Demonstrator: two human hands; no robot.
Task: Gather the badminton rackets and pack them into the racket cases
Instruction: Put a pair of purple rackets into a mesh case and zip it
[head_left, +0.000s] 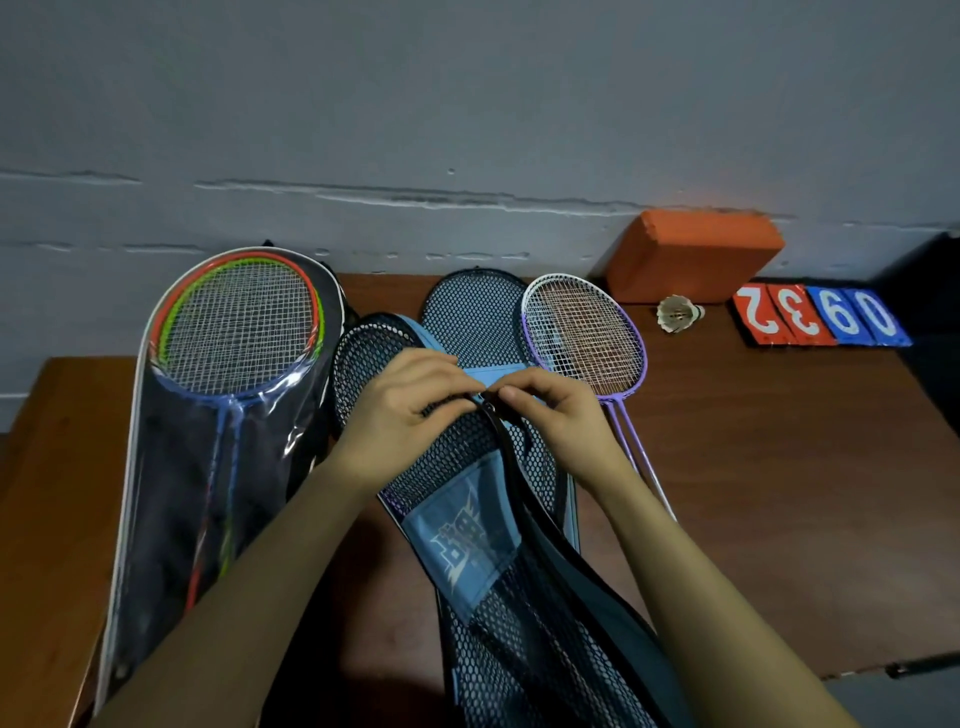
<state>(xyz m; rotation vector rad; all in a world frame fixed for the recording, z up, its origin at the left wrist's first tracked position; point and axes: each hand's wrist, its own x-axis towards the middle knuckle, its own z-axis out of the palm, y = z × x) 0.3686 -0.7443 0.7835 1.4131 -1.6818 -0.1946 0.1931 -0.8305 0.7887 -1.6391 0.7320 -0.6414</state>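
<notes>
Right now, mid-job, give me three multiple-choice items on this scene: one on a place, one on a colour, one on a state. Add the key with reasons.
1. Where does the shuttlecock lie?
A. In front of the orange block
B. Inside the clear case
C. On the floor

2. What colour is the frame of the loose rackets to the right of the mesh case?
A. Red
B. Purple and white
C. Black

3. What are the two hands doing?
A. Resting flat on the table
B. Lifting the loose rackets
C. Working at the mesh case's zipper

Key: 1 A, it sits on the table just before the block. 2 B, the rim is purple with a white top. 3 C, the left hand holds the mesh and the right hand pinches at the zipper.
</notes>
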